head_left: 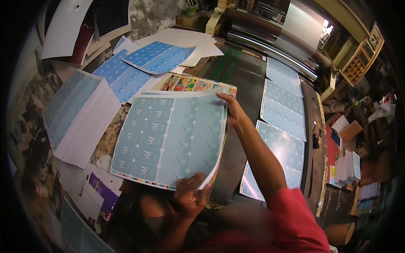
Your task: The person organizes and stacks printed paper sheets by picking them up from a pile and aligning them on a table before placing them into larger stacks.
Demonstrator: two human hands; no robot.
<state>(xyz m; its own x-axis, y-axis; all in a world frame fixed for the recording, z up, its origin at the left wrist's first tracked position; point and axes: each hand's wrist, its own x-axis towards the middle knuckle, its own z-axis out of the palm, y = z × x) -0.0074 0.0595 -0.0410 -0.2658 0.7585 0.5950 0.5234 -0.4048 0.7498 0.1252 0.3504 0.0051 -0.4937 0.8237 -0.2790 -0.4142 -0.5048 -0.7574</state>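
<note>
A stack of pale blue-green printed sheets (168,139), patterned with rows of rounded panels and colour bars, lies tilted in front of me. At its far right corner my right hand (230,107) pinches the edge of the top sheets, which curl upward there. My left hand (192,194) grips the near right corner, its fingers bent over the edge. How many sheets each hand holds cannot be made out. Under the far side of the stack shows a board with colourful comic-like print (190,83).
On the left stands a thick paper pile (88,122); behind it lie brighter blue sheets (158,57). To the right, a dark conveyor belt (236,80) carries several printed sheets (282,99) from a machine with metal rollers (274,48). A control panel (363,57) hangs at the far right.
</note>
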